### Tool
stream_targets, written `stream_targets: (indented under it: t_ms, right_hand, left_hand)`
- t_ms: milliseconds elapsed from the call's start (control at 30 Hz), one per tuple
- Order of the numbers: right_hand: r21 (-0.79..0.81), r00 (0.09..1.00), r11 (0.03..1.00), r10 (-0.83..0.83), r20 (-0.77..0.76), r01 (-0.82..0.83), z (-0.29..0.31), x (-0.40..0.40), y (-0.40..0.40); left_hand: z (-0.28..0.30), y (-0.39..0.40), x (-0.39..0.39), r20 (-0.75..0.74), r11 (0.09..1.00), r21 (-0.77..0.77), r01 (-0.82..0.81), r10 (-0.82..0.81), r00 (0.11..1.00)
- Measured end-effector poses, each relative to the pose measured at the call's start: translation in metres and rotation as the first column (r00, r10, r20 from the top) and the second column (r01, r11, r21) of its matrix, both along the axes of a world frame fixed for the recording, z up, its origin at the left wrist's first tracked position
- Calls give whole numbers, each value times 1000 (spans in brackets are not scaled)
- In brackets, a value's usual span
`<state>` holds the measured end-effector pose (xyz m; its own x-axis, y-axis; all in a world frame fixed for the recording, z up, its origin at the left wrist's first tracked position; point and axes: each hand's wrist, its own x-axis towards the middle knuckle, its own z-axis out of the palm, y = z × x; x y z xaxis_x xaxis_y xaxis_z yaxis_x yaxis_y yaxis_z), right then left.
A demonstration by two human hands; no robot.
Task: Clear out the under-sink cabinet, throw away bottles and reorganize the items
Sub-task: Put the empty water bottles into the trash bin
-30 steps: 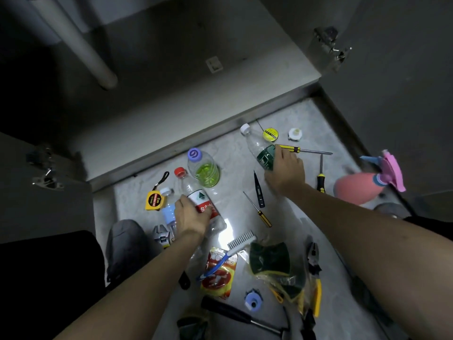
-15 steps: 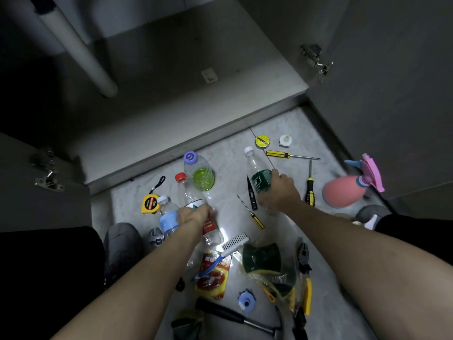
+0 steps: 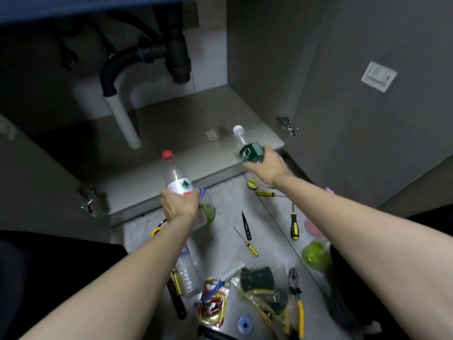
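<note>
Two clear plastic bottles held aloft in front of the open under-sink cabinet, one per hand. Left hand: grip closed round the lower body of a clear plastic bottle with a red cap and white label, neck pointing up and slightly away from the person, long axis near upright. Right hand: grip closed round a clear plastic bottle with a white cap and dark green label, neck tilted up and to the left, over the front edge of the cabinet floor. Both bottles are off the tiled floor and well apart from each other. Remaining bottles on the floor: a clear bottle with a purple cap and green liquid, lying just beside and partly behind the left hand; a clear ribbed bottle under the left forearm. The left hand is the nearer to both, but it is occupied. Other items on the floor: yellow-handled screwdrivers, a black probe-like tool, pliers, a white-bristled brush, green scouring pads in a bag. Judgement: the held bottles are bound for disposal; no bin shows in view, so their direction of travel cannot be told.
</note>
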<state>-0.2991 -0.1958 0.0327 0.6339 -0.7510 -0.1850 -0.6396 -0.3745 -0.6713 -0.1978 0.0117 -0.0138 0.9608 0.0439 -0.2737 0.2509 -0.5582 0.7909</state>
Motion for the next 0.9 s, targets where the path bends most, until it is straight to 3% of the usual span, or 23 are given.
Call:
stream_targets:
  t_ms: [133, 300, 400, 533, 767, 900]
  right_hand:
    - [-57, 993, 998, -4, 118, 10, 87, 19, -8]
    - [44, 950, 999, -29, 311, 16, 159, 4, -16]
    - [133, 875, 987, -139, 463, 87, 187, -24, -24]
    - [248, 779, 967, -192, 597, 48, 200, -64, -14]
    - [186, 743, 972, -229, 628, 143, 186, -183, 24]
    - [223, 708, 939, -344, 616, 262, 165, -244, 41]
  left_hand:
    - [94, -27, 25, 235, 979, -122, 163, -131, 963]
    - [188, -50, 27, 392, 880, -194, 434, -336, 856]
    - [218, -55, 6, 391, 779, -378, 500, -356, 849]
    - [219, -57, -18, 355, 676, -534, 507, -365, 861]
    - [252, -83, -87, 297, 436, -713, 549, -521, 800]
    - [262, -90, -135, 269, 286, -756, 589, -685, 677]
